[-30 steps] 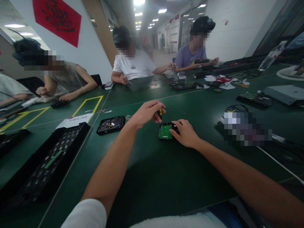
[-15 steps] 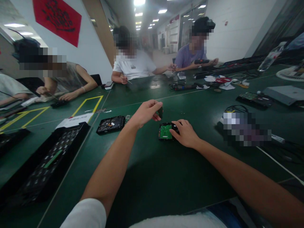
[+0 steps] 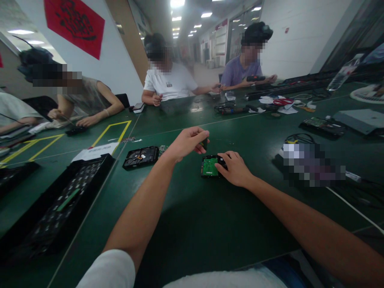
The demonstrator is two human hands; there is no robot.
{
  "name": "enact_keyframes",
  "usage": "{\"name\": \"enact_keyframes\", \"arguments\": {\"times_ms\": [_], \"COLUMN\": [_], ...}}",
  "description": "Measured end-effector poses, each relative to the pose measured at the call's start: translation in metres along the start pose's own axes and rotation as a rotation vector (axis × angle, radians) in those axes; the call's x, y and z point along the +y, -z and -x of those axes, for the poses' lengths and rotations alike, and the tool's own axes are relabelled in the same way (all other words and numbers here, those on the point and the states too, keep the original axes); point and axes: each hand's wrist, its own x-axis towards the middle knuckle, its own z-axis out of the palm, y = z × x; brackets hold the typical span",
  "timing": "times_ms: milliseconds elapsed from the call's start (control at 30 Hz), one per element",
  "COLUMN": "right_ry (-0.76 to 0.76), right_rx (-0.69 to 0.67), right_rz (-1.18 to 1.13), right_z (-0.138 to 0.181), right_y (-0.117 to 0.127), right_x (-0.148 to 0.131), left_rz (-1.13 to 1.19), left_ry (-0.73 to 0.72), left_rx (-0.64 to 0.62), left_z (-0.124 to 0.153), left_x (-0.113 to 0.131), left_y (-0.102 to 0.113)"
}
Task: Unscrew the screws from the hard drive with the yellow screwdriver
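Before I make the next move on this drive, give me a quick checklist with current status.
1. Left hand gripping the dark tool: ok.
2. Tool tip seated on the drive: cannot tell, too small to make out.
3. Right hand on the drive: ok; how firmly, cannot tell.
4. Green board facing up: ok.
5. Second drive apart from this one: ok.
6. Table beyond the drive free of loose bits: not ok, a few lie there.
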Motion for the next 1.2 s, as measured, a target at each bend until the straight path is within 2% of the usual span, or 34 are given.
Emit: {"name": "enact_keyframes", "arguments": {"times_ms": [400, 600, 767, 967, 1200], "right_ry": [0.003, 0.003, 0.008, 0.005, -0.003], "right_rx": [-0.001, -0.003, 0.007, -0.006, 0.004], "right_rz": [-0.011, -0.013, 0.004, -0.003, -0.017], "right_z": [0.0002, -0.0002, -0.0006, -0.0002, -0.0003], "right_y": [0.002, -0.0004, -0.0016, 0.0002, -0.0015], "right_x": [-0.0022, 0.0009, 0.0013, 0.0004, 0.002], "left_rz": [0.092, -0.012, 0.038, 0.072, -0.112], "left_ry": [0.03, 0.01, 0.01, 0.01, -0.058], "left_rx": [-0.041, 0.072, -0.016, -0.031, 0.064], "left_z": [-0.0001, -0.0014, 0.0001, -0.0007, -0.0015], "left_x": [0.0, -0.0016, 0.0023, 0.0017, -0.0026], "left_y": [0.0042, 0.0021, 0.0006, 0.0039, 0.0021]}}
